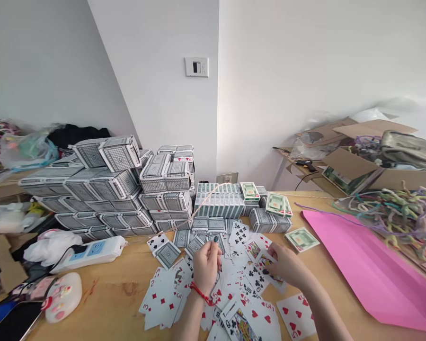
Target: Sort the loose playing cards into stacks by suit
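Note:
Loose playing cards (163,299) lie spread over the wooden table, mostly face up, under and around both hands. My left hand (205,267), with a red cord at the wrist, is closed above the middle of the spread. Its fingers are pressed together, and anything between them is hidden. To the right, my right hand (287,265) pinches a playing card with a picture face (266,262) at the edge of the spread. Just beyond the hands lie an eight of clubs (239,234) and several face-down cards (168,255).
Tall stacks of grey-patterned card bundles (110,189) stand at the back left. Green card boxes (301,238) sit back right, beside a pink sheet (369,274). A white power strip (95,253) and a phone (16,322) lie left. Tangled fuzzy stems (404,213) and an open carton (355,170) are far right.

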Demonstrator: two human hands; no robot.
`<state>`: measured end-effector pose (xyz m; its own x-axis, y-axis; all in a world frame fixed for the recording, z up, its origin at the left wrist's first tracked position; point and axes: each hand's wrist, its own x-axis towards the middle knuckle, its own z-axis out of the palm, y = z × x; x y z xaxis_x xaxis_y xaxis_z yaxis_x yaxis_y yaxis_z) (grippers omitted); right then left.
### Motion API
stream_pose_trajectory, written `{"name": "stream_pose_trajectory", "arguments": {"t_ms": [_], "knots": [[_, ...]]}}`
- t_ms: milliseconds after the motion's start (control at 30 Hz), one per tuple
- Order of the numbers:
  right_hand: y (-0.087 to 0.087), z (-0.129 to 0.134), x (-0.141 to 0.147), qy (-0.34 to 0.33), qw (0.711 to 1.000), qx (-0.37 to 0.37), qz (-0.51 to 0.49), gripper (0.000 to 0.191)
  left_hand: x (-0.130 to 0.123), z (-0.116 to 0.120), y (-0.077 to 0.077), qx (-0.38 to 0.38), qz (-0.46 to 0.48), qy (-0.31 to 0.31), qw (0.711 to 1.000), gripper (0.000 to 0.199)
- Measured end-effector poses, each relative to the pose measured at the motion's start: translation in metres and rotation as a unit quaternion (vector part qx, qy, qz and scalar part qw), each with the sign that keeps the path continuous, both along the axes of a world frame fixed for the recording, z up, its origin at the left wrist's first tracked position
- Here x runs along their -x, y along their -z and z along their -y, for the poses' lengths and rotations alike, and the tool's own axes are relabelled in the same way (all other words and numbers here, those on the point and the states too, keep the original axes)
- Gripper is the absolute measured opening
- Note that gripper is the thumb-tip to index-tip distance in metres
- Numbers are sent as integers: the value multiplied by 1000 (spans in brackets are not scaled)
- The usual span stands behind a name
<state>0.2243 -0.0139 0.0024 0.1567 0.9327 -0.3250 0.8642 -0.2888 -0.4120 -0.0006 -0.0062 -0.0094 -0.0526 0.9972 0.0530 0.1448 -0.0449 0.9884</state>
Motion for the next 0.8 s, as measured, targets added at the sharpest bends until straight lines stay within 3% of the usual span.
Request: {"name": "stream_pose_trajectory", "arguments": {"t_ms": [133, 233, 367, 467, 600, 800], "knots": [[-4, -1, 6, -3, 997, -52, -59, 2, -2, 1, 2, -10, -35, 58, 998, 33], [-2, -4, 7, 15, 991, -107, -82, 11, -4, 1, 1, -50, -90, 68, 992, 23], [8, -7, 8, 20, 986, -161, -42, 14, -6, 1, 0, -85, -156, 82, 981, 18], [14, -7, 16, 18, 985, -171, -20, 23, -7, 3, -3, -93, -188, 92, 973, 19], [13, -5, 31, 15, 991, -133, -29, 15, -8, 4, -5, -106, -213, 103, 966, 20], [15, -2, 44, 14, 985, -170, 6, 28, -8, 4, 0, -93, -222, 102, 965, 18]]}}
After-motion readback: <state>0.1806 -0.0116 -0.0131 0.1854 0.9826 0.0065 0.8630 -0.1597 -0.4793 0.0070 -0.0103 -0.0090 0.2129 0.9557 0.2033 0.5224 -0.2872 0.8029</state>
